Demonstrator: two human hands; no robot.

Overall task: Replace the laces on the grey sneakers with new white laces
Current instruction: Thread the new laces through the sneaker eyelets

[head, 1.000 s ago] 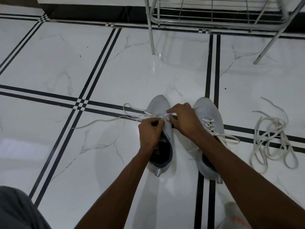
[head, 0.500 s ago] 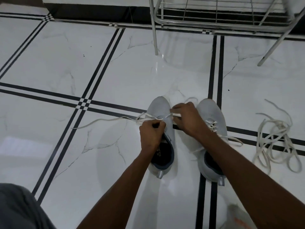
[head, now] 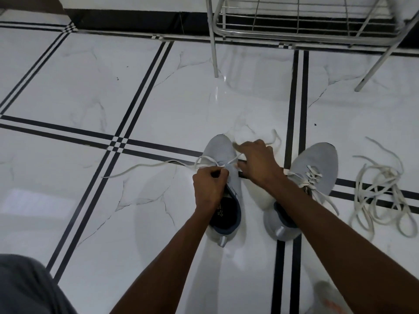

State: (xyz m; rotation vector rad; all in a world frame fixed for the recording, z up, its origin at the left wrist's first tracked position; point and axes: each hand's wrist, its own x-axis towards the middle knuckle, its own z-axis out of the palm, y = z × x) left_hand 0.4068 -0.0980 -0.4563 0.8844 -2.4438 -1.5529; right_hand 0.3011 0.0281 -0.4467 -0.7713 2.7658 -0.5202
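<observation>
Two grey knit sneakers on glossy white marble tile with black stripes. We count the left sneaker, dark-lined and open at the collar, and the right sneaker, already laced in white. Our left hand is curled tight, pinching the flat white lace over the left sneaker's tongue — one end trails far left across the floor. Our right hand pinches the other end, fingers bent. One loose lace pile lies right. A metal wire rack stands far.
</observation>
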